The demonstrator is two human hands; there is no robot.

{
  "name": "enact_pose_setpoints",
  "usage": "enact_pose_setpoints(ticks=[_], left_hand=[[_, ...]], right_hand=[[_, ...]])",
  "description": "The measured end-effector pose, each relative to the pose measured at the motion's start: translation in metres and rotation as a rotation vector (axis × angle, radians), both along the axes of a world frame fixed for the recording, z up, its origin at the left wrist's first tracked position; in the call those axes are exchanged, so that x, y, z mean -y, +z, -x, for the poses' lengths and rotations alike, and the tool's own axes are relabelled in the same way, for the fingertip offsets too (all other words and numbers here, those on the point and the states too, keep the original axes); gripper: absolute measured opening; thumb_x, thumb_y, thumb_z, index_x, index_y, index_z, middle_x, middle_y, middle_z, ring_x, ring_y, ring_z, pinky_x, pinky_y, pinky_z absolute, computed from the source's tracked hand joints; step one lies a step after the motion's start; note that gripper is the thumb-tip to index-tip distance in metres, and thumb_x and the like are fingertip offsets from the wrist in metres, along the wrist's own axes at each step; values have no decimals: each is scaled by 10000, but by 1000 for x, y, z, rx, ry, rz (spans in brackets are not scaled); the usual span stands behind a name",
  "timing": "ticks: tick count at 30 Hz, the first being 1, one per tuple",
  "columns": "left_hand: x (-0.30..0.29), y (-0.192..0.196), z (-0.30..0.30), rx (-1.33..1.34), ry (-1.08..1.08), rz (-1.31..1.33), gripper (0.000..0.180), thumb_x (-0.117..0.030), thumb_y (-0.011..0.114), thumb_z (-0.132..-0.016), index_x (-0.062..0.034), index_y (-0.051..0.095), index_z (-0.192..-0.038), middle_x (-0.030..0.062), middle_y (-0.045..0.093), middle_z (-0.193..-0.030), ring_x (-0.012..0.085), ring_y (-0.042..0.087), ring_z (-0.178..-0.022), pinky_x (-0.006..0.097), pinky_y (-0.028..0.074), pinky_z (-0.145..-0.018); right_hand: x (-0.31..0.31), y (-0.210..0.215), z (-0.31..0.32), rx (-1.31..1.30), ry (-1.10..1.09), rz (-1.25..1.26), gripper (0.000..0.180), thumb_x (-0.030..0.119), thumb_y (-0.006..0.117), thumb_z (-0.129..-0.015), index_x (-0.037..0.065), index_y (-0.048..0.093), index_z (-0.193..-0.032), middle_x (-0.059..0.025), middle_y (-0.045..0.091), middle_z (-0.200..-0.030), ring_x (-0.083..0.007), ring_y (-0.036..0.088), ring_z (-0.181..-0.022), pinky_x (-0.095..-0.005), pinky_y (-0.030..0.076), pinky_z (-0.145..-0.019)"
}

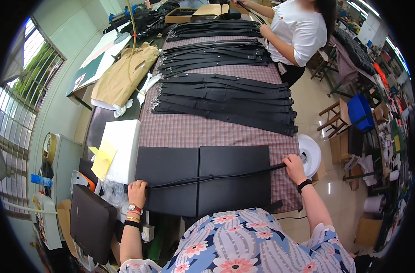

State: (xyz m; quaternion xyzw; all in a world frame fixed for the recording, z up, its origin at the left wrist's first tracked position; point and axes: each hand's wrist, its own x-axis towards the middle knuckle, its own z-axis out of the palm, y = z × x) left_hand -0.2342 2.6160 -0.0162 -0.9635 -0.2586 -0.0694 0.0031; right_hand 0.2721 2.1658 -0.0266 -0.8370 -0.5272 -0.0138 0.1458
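Observation:
A long thin black strap (230, 175) is stretched across in front of me, above two black mats (235, 159) that lie side by side on the table. My left hand (137, 192) is closed on the strap's left end, beside the left mat's edge. Its other end is pinched in my right hand (294, 167), past the right mat and over the table's right edge. Beyond the mats lies a spread row of black straps (225, 98) with small studs, and further back are more black straps (212, 57) in two bunches.
At the far right a co-worker (298, 32) in a white top holds black straps. A white foam block (118, 145) with yellow paper (103, 159) stands left of the mats. Brown wrapping paper (125, 75) lies further back. A round white basin (311, 156) sits off the right edge.

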Motion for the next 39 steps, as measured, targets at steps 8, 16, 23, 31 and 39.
enact_pose_setpoints(ticks=[8, 16, 23, 31, 39], left_hand=[[78, 30, -40, 193, 23, 244, 516, -198, 746, -717, -75, 599, -1196, 131, 530, -1330, 361, 474, -1251, 526, 326, -1112], [155, -18, -159, 243, -202, 494, 546, -307, 762, -796, -143, 612, -1295, 74, 591, -1237, 284, 539, -1148, 426, 411, -988], [150, -41, -160, 336, -169, 597, 467, -250, 807, -749, -150, 682, -1188, 70, 594, -1203, 287, 538, -1133, 417, 424, -971], [149, -39, -158, 353, -187, 618, 448, -247, 811, -746, -141, 688, -1164, 82, 601, -1194, 294, 546, -1125, 418, 436, -971], [146, -44, -159, 392, -194, 640, 401, -260, 800, -761, -152, 703, -1135, 76, 613, -1166, 304, 558, -1090, 424, 444, -954]], right_hand=[[-32, 42, 42, -150, 94, -141, 339, -41, 590, -692, 49, 611, -1018, -125, 608, -1151, -337, 564, -1108, -445, 442, -953], [-146, 4, 155, -365, 425, -119, 413, 288, 772, -778, 90, 650, -1119, -59, 609, -1089, -257, 574, -1002, -373, 452, -878], [-162, -15, 173, -391, 264, -137, 228, 267, 789, -757, 145, 724, -939, -6, 604, -979, -217, 559, -939, -358, 421, -814], [-162, -16, 163, -556, 219, -113, 209, 227, 817, -724, 171, 745, -912, -9, 626, -960, -226, 581, -953, -376, 432, -846], [-209, 0, 148, -801, -56, 424, 251, 176, 899, -593, 155, 759, -799, -51, 736, -827, -240, 711, -831, -369, 546, -759]])
